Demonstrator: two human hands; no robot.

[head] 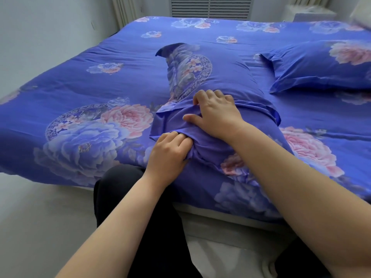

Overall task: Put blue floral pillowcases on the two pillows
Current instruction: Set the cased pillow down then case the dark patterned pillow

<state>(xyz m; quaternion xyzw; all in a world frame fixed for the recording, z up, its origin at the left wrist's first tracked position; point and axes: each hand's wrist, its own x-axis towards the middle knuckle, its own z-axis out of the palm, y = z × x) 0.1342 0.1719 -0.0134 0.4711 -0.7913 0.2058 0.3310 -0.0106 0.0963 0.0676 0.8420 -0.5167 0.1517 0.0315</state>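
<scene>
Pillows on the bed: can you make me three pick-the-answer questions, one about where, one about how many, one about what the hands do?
1. Where is the finished pillow?
A. far right on the bed
B. on the floor
C. on a chair

2. How many hands touch the near pillowcase?
A. none
B. one
C. two

3. What is the left hand doing?
A. lying flat
B. pinching the pillowcase's open end
C. pointing

Answers: 1 A, it lies at the bed's right side. 2 C, the right hand also rests there. 3 B, fabric bunches in its grip.
</scene>
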